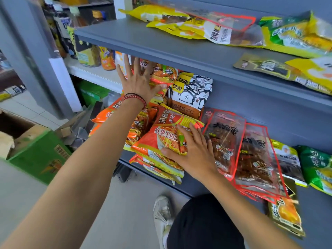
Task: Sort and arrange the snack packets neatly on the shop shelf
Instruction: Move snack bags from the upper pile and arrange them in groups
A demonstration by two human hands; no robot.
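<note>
My right hand (193, 155) lies flat, fingers spread, on the near noodle packet (165, 139) topping the lower-shelf stack, my left hand (138, 81) open against farther packets; light, crinkly, slippery, best pinched at its edges.
</note>
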